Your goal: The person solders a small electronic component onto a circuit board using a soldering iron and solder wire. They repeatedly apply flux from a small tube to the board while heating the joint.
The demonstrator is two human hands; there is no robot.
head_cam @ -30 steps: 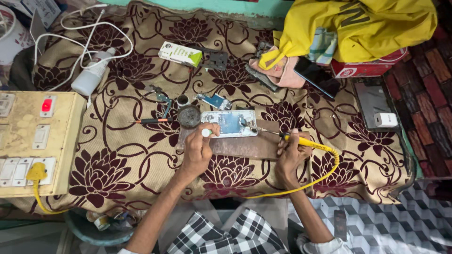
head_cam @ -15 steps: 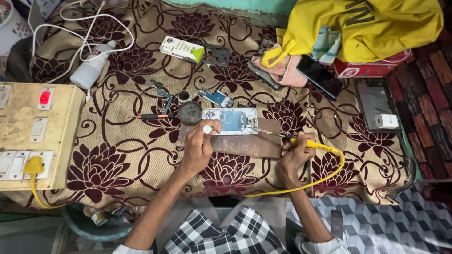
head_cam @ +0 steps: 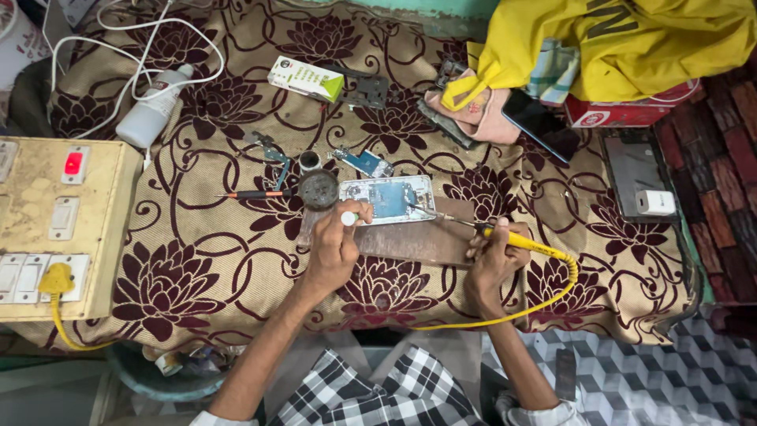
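Hands [head_cam: 339, 241] seemingly over opened phone [head_cam: 388, 199]

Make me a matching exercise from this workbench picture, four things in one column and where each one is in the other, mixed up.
1. soldering iron
2. white bottle
3. yellow plug
4. opened phone

A. in the switchboard at left
B. on the wooden block, under the iron's tip
C. in the right hand
D. lying top left among white cables

Pairs: 1-C, 2-D, 3-A, 4-B
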